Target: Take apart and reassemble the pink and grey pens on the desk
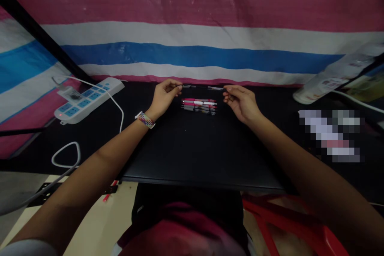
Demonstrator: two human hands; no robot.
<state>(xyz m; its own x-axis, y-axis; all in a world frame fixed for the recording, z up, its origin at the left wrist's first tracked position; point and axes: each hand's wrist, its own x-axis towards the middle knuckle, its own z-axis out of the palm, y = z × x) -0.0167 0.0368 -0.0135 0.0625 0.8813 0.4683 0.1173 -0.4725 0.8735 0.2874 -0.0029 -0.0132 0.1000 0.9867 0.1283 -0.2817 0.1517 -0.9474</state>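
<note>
Both my hands are at the far side of the black table, fingers pinched. My left hand (166,94), with a multicoloured band at the wrist, grips the left end of a slim, greyish pen piece (188,86). Between the fingertips of my right hand (241,102) is another slim pen piece (215,88), pale with a dark end. The stretch between the two pieces is dark, so I cannot tell whether they join. Just below and between my hands, several pens (199,104) in pink, white and grey lie side by side in a stack of rows.
A white power strip (91,100) with a plugged-in adapter and white cable (122,114) lies at the left. A clear plastic bottle (330,82) leans at the right, above a blurred-out item (328,134). Striped sheeting hangs behind the table (195,152). A red plastic stool (282,216) stands below.
</note>
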